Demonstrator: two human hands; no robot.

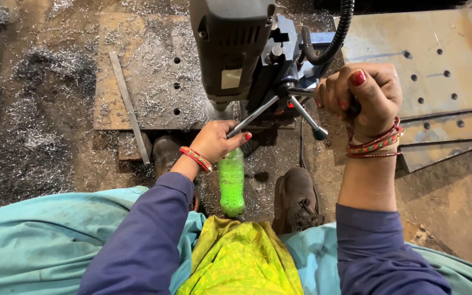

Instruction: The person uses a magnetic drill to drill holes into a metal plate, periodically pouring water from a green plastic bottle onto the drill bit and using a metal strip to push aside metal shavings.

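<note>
Left hand (214, 140) gripping green bottle (231, 183) upright, just below drill machine (236, 54). Right hand (364, 95) closing fist round feed handle (307, 116). Machine standing on drilled steel plate (143, 76), near plate's front edge.

The floor (454, 202) is bare, dusty ground strewn with grey metal shavings (45, 71), thickest to the left of the drill machine (241, 49). Under the machine lies a rusty steel plate (148, 76) with a row of drilled holes, and a thin metal strip (129, 106) rests slantwise across its left edge. To the right of the machine lie larger holed plates (443, 60), overlapping one another. Just below the machine, a green plastic bottle (231, 183) lies on the ground between two dark shoes (296, 199).
</note>
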